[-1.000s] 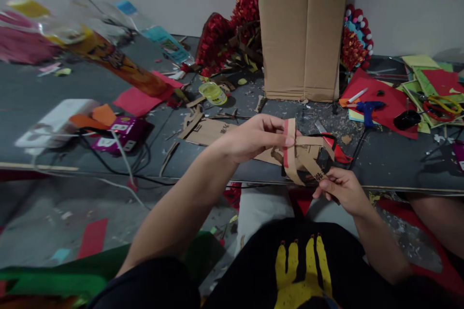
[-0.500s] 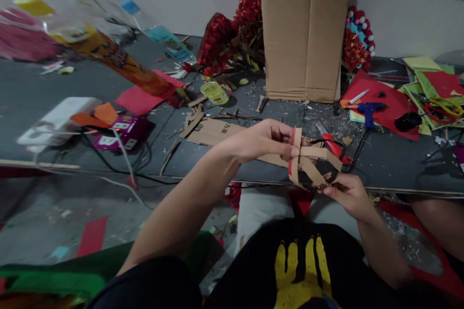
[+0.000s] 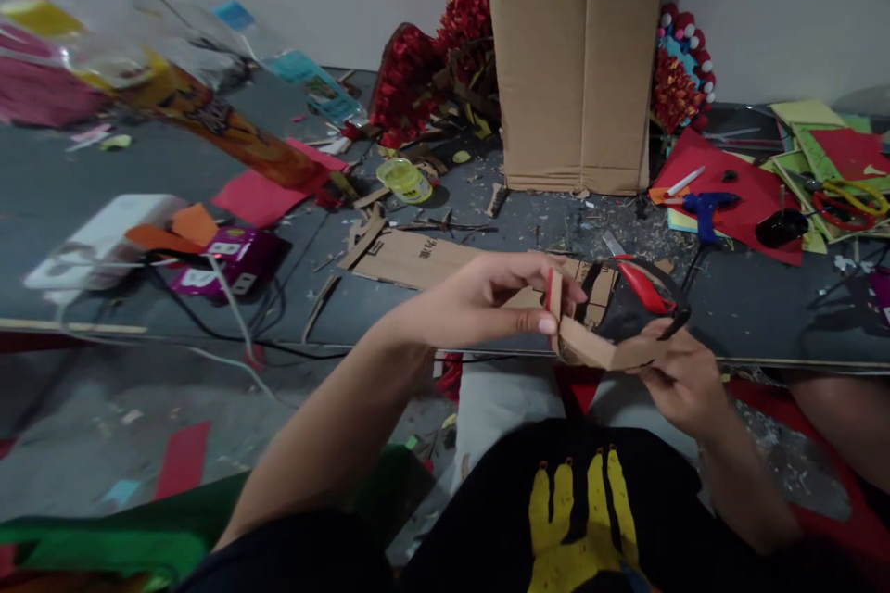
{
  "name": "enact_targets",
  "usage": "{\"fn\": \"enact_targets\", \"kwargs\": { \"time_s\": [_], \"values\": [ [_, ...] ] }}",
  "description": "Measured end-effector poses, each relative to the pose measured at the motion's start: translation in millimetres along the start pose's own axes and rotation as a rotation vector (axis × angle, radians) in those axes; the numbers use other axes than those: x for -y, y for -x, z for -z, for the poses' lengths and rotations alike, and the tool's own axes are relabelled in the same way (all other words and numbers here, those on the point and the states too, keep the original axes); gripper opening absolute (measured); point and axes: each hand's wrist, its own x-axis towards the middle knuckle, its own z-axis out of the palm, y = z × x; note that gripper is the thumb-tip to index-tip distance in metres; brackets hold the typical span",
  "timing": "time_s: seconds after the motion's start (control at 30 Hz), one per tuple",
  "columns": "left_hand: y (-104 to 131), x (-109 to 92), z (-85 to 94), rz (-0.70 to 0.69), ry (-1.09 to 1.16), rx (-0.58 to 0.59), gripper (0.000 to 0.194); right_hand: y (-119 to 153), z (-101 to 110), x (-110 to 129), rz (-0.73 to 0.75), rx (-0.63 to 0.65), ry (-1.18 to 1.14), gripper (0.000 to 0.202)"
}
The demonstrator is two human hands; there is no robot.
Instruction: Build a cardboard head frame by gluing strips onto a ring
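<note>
Both hands hold a small frame of bent cardboard strips above the table's front edge. My left hand pinches its left end, where one strip has a red edge, between thumb and fingers. At the right end, my right hand grips the frame, beside a dark curved strip. Behind the frame lies a red-handled cutter with its blade pointing up and left. A flat cardboard piece with printed marks lies on the table, partly hidden by my left hand.
A tall cardboard panel stands at the back. Left are a power strip, a purple box, cables and an orange bottle. Right are a blue glue gun, scissors and red paper.
The cardboard frame has been turned and tilted, so its strips show more from the side. My right hand has shifted slightly right and down, my left hand slightly left.
</note>
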Motion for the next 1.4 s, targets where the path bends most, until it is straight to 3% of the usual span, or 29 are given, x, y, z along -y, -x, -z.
{"fn": "enact_targets", "kwargs": {
  "time_s": [0.2, 0.33, 0.43, 0.6, 0.8, 1.0, 1.23, 1.4],
  "values": [
    [25, -18, -6.3, -0.243, -0.492, 0.038, 0.025, 6, 19, -6, 0.178, -0.009, 0.313, 0.026],
    [40, -16, -12.1, -0.21, -0.541, 0.138, 0.037, 8, 27, -7, 0.317, 0.027, 0.5, 0.022],
    [47, -13, -15.7, -0.131, -0.497, 0.115, 0.041, 11, 30, -8, 0.36, 0.027, 0.629, 0.029],
    [43, -23, -22.8, -0.058, -0.462, 0.138, 0.035, 12, 32, -12, 0.235, 0.091, 0.407, 0.039],
    [29, -38, -32.9, -0.102, -0.448, 0.277, 0.029, 1, 28, -12, 0.211, 0.127, 0.267, 0.029],
    [32, -30, -37.0, -0.108, -0.374, 0.196, 0.017, -6, 19, -11, 0.139, 0.149, 0.183, 0.028],
    [40, -2, -30.0, 0.062, 0.047, 0.038, 0.015, -10, 2, -12, 0.168, 0.162, 0.032, 0.025],
    [43, 19, -28.7, 0.102, 0.171, -0.114, 0.021, -17, -3, -6, 0.132, 0.18, -0.028, 0.02]
  ]
}}
